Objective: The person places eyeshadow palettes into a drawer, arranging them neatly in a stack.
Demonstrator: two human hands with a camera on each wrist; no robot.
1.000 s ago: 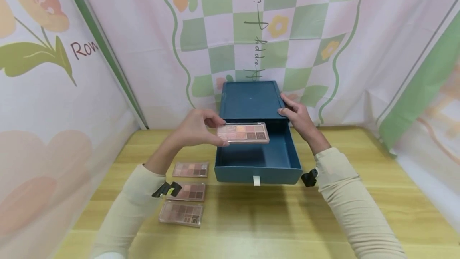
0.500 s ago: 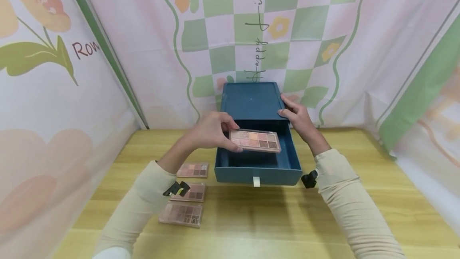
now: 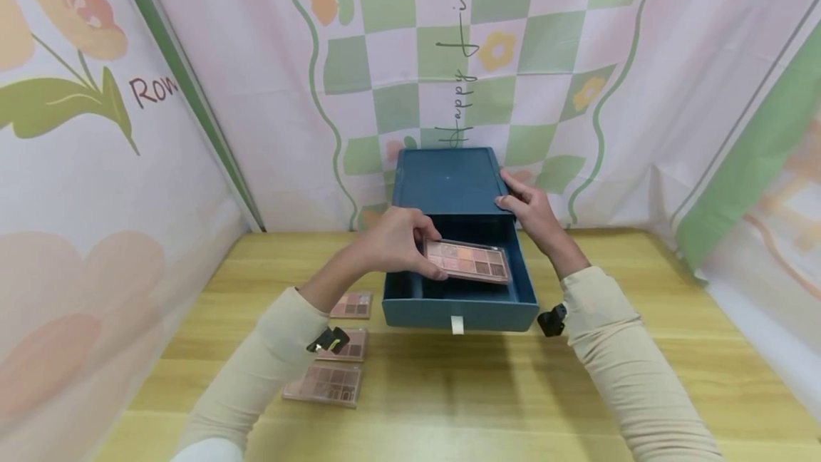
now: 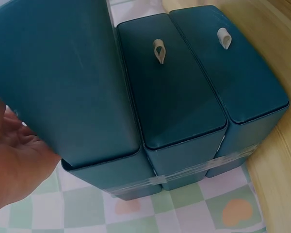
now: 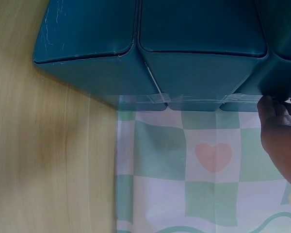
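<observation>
In the head view, I see the left hand (image 3: 398, 241) clamped on one end of a palette (image 3: 471, 263), probably to leave the far end free; it's tilted over the open drawer (image 3: 460, 313). The right hand (image 3: 537, 218) lies on the cabinet (image 3: 449, 180), thumb and forefinger apart, presumably steadying it. Other palettes (image 3: 330, 383) sit in a column, likely for reach. My left wrist view shows closed drawers (image 4: 177, 92) but hides the palette; my right shows fingers (image 5: 266, 109) against the cabinet.
</observation>
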